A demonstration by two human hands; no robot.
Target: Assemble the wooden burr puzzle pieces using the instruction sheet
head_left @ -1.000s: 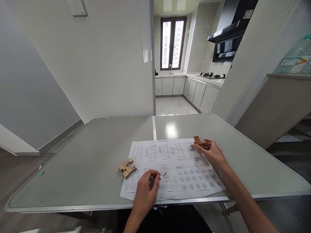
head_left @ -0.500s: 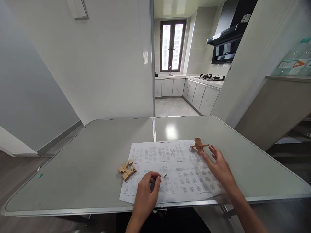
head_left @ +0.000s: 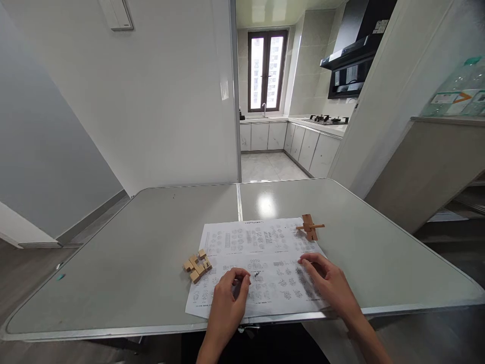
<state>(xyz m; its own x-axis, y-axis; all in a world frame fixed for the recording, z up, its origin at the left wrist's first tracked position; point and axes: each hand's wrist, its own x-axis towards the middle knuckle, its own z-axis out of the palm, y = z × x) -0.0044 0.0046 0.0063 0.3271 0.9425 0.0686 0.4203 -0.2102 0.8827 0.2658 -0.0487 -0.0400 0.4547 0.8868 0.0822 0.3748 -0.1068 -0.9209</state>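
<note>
My left hand (head_left: 229, 298) rests low over the printed sheet (head_left: 265, 235), its fingers curled and the thumb close to the index fingertip. Whatever it may hold is hidden. Over the sheet's right part is my right hand (head_left: 331, 283), with thumb and index tip drawn together and nothing visible between them. Beyond it, at the sheet's far right corner, lies a brown wooden piece (head_left: 309, 227) with a thin stick across it. A cluster of light wooden blocks (head_left: 197, 266), one marked with a dark figure, sits at the sheet's left edge. Small dark bits (head_left: 256, 275) lie beside my left hand.
The pale table (head_left: 113, 253) has a metal rim and a seam down the middle. Far to the left is a small green bit (head_left: 60, 277). Large plastic bottles (head_left: 460, 88) stand on a shelf at right. Past the doorway is a kitchen with a gas stove (head_left: 328, 120).
My right hand has moved back and left, away from the brown wooden piece, and its spread fingers have drawn together. My left hand stays in place. The view shifts slightly.
</note>
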